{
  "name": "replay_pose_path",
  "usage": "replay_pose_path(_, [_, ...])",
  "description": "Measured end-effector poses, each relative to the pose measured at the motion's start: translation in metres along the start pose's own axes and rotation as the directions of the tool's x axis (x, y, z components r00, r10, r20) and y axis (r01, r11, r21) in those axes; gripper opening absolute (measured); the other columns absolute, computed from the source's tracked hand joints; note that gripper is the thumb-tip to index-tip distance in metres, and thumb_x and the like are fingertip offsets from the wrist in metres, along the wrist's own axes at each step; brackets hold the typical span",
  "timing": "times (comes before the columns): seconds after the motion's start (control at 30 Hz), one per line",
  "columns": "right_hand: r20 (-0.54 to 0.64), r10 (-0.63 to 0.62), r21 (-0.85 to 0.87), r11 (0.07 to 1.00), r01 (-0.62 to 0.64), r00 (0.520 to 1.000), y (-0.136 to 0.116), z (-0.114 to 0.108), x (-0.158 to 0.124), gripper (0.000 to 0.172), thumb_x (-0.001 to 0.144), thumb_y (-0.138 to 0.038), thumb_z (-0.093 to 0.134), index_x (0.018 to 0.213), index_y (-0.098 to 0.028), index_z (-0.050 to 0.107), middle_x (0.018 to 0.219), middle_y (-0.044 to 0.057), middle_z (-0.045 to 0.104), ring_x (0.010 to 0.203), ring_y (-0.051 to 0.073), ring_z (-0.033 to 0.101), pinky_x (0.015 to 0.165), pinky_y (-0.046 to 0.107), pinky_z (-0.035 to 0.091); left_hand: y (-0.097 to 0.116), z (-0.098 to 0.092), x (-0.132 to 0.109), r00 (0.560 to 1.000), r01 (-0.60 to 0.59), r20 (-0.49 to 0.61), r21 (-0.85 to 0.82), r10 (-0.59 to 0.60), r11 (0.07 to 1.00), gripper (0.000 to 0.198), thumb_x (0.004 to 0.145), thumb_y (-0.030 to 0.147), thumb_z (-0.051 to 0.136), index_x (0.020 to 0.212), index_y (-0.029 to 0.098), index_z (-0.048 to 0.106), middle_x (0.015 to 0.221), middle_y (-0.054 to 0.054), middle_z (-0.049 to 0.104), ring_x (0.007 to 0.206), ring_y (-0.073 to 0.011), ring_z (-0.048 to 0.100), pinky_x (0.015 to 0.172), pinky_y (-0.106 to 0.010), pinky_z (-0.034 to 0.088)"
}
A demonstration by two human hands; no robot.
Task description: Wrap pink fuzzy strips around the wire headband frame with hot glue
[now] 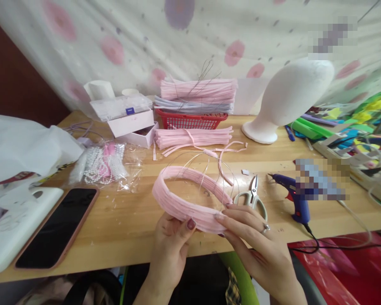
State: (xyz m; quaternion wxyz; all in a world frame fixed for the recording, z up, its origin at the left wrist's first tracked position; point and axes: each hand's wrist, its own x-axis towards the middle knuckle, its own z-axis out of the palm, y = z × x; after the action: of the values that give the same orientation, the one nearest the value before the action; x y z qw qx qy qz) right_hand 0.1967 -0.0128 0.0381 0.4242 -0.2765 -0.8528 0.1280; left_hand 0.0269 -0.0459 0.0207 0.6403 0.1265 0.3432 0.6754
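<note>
A pink band of pipe-cleaner strips (178,207), curved into a ring, is held above the table's front edge. Thin bare wires arch over it, one wrapped in pink at the top. My left hand (171,245) pinches the band's near side between thumb and fingers. At the band's right end my right hand (257,241) is closed on it, fingertips on the pink strips; a ring shows on one finger. Just behind the right hand lie scissors (253,195) with pale handles, tips pointing away.
Pink pipe-cleaner bundles (193,139) lie before a red basket (193,121). A white foam head (295,97) stands right of them. A blue glue gun (300,199) sits on the right, a phone (59,228) and bagged pearl beads (104,163) on the left.
</note>
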Motion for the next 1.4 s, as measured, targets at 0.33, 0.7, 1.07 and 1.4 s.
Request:
replay_pose_path(0.33, [0.08,0.159,-0.123,0.981,-0.148,0.984,-0.022,0.013,0.002,0.04,0.095,-0.01,0.056,0.133,-0.024,0.058,0.122,0.01,0.059,0.123,0.025,0.056,0.117,0.052,0.037,-0.007,0.011,-0.007,0.992,-0.094,-0.086,0.023,0.096,0.995,0.042,0.061,0.03,0.096,0.099,0.024,0.079,0.09,-0.004,0.082,0.09,-0.0248,0.077,0.083,-0.033,0.061])
replay_pose_path(0.7, [0.008,0.214,-0.029,0.976,-0.214,0.977,-0.03,0.015,0.005,0.036,0.097,-0.005,0.049,0.124,-0.027,0.06,0.11,0.005,0.057,0.107,0.019,0.057,0.102,0.038,0.042,-0.008,0.006,-0.008,0.997,-0.063,-0.029,0.063,0.065,0.996,0.041,0.057,0.035,0.098,0.092,0.022,0.081,0.078,-0.006,0.08,0.081,-0.0284,0.077,0.08,-0.04,0.061])
replay_pose_path(1.07, [0.018,0.22,-0.023,0.975,-0.219,0.975,-0.034,0.011,0.006,0.034,0.098,-0.006,0.049,0.121,-0.027,0.062,0.108,0.005,0.058,0.105,0.019,0.058,0.101,0.037,0.043,-0.007,0.001,-0.006,0.991,-0.136,0.01,0.126,0.136,0.983,0.035,0.054,0.039,0.099,0.071,0.02,0.075,0.066,-0.001,0.07,0.062,-0.0179,0.067,0.06,-0.028,0.055])
replay_pose_path(1.4, [0.023,0.282,0.109,0.953,-0.283,0.959,-0.024,0.017,-0.002,0.041,0.098,-0.006,0.051,0.133,-0.027,0.048,0.126,0.005,0.063,0.124,0.017,0.057,0.119,0.038,0.028,-0.007,0.003,-0.006,0.995,-0.08,-0.063,0.036,0.082,0.996,0.048,0.058,0.029,0.098,0.102,0.024,0.077,0.082,-0.002,0.08,0.081,-0.0214,0.076,0.077,-0.03,0.059])
